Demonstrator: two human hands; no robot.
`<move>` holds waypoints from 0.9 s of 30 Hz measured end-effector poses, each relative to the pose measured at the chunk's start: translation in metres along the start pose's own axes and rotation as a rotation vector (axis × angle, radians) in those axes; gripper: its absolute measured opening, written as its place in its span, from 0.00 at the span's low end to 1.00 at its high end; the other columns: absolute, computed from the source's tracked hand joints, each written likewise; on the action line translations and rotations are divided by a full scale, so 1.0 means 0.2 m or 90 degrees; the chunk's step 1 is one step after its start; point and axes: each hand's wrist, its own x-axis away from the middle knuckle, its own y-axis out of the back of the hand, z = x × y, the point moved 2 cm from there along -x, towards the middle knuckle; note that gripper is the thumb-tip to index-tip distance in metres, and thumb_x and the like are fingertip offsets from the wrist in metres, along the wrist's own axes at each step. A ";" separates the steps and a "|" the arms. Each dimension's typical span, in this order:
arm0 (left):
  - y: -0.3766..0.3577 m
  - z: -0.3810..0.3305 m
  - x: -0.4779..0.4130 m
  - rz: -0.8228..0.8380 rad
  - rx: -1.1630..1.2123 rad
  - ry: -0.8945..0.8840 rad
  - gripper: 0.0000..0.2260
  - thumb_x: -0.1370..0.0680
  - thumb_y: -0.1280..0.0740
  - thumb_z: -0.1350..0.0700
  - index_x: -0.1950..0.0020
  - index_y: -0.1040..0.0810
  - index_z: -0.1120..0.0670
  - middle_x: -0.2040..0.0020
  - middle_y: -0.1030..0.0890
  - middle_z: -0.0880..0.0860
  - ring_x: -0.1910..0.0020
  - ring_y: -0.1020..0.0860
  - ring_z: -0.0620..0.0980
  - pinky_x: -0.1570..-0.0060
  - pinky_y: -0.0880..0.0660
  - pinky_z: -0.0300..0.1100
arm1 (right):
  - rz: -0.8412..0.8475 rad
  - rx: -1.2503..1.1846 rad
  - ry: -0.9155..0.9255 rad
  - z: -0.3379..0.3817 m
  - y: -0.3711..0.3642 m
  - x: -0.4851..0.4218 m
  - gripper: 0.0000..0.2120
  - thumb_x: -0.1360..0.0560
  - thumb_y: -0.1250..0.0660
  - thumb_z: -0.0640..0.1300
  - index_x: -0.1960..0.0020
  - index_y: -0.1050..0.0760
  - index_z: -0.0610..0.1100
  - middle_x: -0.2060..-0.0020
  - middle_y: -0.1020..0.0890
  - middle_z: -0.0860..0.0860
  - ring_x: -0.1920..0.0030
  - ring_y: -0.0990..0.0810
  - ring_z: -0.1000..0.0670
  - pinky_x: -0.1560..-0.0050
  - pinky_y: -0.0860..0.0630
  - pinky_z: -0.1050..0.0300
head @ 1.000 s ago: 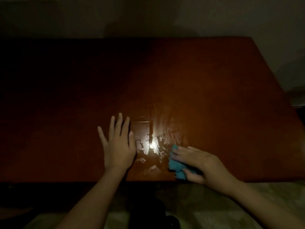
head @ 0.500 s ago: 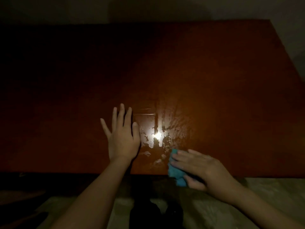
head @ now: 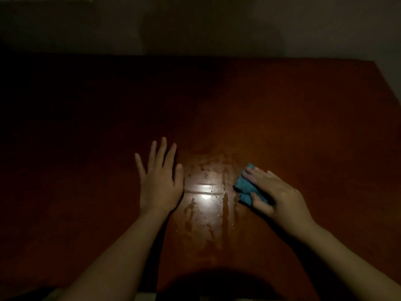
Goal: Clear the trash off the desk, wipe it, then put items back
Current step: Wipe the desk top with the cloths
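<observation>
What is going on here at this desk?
A person is wiping the reddish-brown desk. The right hand holds a folded teal cloth pressed onto the wood, while the left hand lies flat beside it, fingers spread. Between the hands the surface shines with wet streaks and droplets.

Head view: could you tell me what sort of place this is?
Probably a dim home or office room: a reddish wooden desk against a plain wall, a teal cloth under the right hand.
</observation>
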 end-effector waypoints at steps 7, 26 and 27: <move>0.01 0.14 -0.35 0.023 -0.003 -0.034 0.28 0.21 0.58 0.42 0.23 0.42 0.51 0.21 0.48 0.50 0.23 0.57 0.46 0.27 0.67 0.55 | -0.023 0.007 -0.058 -0.09 0.00 -0.58 0.23 0.25 0.35 0.49 0.31 0.31 0.50 0.33 0.32 0.56 0.32 0.31 0.52 0.29 0.40 0.53; -0.01 0.21 -0.73 0.066 0.011 -0.124 0.28 0.21 0.62 0.42 0.22 0.47 0.49 0.21 0.54 0.49 0.23 0.61 0.46 0.28 0.69 0.55 | 0.008 -0.018 0.018 0.04 -0.11 -0.86 0.23 0.24 0.39 0.57 0.31 0.30 0.50 0.33 0.29 0.56 0.33 0.29 0.57 0.30 0.34 0.52; -0.01 0.21 -0.73 0.056 0.017 -0.120 0.29 0.21 0.61 0.42 0.22 0.46 0.50 0.21 0.53 0.49 0.23 0.60 0.46 0.28 0.69 0.55 | -0.026 -0.001 -0.022 0.02 -0.11 -0.92 0.23 0.24 0.38 0.56 0.31 0.30 0.51 0.33 0.28 0.56 0.33 0.29 0.56 0.30 0.33 0.49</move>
